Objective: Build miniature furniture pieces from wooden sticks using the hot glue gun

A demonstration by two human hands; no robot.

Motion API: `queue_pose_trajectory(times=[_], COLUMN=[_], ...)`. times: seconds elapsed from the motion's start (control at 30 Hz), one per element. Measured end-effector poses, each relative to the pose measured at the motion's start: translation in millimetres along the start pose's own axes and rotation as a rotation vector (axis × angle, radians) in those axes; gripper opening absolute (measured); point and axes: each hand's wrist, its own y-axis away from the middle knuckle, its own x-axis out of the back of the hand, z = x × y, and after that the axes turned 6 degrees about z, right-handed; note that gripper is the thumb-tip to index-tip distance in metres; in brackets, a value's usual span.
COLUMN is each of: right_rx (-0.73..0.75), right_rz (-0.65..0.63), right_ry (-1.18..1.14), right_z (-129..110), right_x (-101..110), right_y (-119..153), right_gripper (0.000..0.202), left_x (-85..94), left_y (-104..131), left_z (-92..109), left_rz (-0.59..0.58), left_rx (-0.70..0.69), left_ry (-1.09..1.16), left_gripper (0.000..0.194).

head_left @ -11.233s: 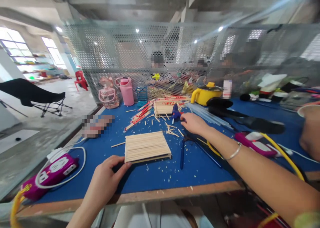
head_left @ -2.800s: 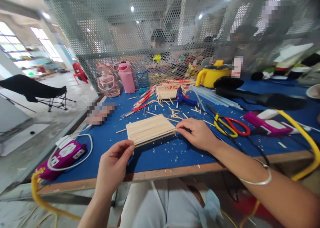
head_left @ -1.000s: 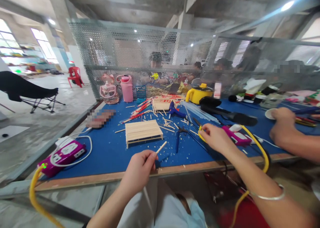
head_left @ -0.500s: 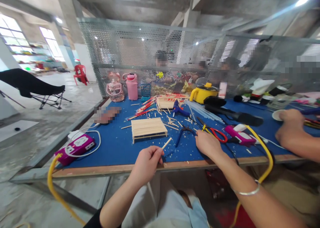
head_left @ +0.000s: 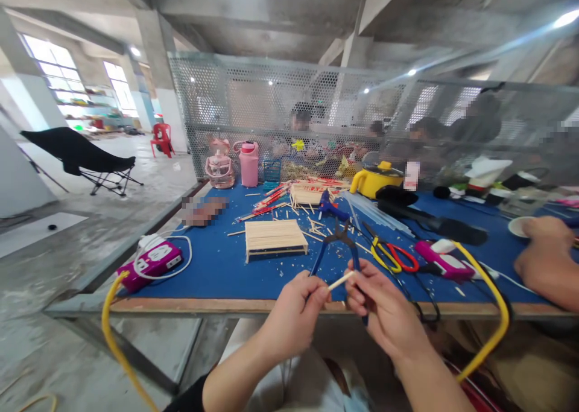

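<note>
Now both hands meet just off the near edge of the blue table (head_left: 217, 273): the left hand (head_left: 294, 315) pinches a short wooden stick (head_left: 341, 280) between thumb and fingers, and the right hand (head_left: 384, 315) has closed around the blue-handled pliers (head_left: 337, 243), their head raised above the stick and pointing away from the person. Half a second ago those pliers lay on the table beyond the right hand, which rested flat and empty; the stick was already in the left hand, held out over the table edge. Stick and tool have since been drawn together in front of the body, which reads as the stick being lined up for a trim.

Behind them, mid-table, sits the flat panel of glued sticks (head_left: 275, 237), untouched and where it was a moment before; a few seconds back both hands were holding it by its near corners. Red-and-yellow scissors (head_left: 392, 256) lie to the right of the hands, a blue glue gun (head_left: 329, 206) farther off among loose sticks, and a purple power strip (head_left: 151, 261) at the left edge. At far right another person's hand (head_left: 545, 261) rests on the table.
</note>
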Motion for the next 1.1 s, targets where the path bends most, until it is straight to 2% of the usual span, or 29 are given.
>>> queue_pose_trajectory(times=[0.07,0.2,0.27,0.33,0.4,0.5,0.6,0.7,0.77,0.9,1.1], right_rx=[-0.046,-0.148,-0.133,-0.109,-0.090,-0.022,-0.044,-0.015,0.039,0.096,0.130], right_rz=[-0.110,-0.436,-0.508,-0.469,-0.366,-0.222,-0.215,-0.248,-0.271,-0.294,-0.313], right_ry=[-0.145,-0.415,-0.510,-0.481,-0.392,-0.169,0.324,0.811,0.972,1.052,1.087], right_z=[5,25,31,28,16,-9,-28,-36,-36,-28,-24], right_x=[-7,-11,-13,-13,-9,6,17,13,6,-2,-2], right_y=[9,18,20,19,13,3,-2,2,5,7,8], right_gripper=[0.027,0.058,0.054,0.037,0.032,0.038,0.049,0.051,0.048,0.048,0.049], left_x=[0.7,-0.2,-2.1,-1.8,3.0,17.7,29.6,29.2,24.7,18.8,19.9], left_y=[4,14,18,17,13,0,-11,-13,-11,-7,-6], left_z=[7,21,24,23,17,7,2,1,1,2,5], left_rz=[-0.043,-0.212,-0.256,-0.248,-0.168,0.077,0.239,0.240,0.217,0.178,0.127], left_rx=[-0.009,0.062,0.070,0.084,0.173,0.323,0.252,0.206,0.201,0.166,0.108], left_ry=[0.088,0.227,0.244,0.281,0.363,0.375,0.220,0.164,0.155,0.106,0.017], left_gripper=[0.032,0.032,0.033,0.035,0.037,0.039,0.036,0.035,0.033,0.029,0.035])
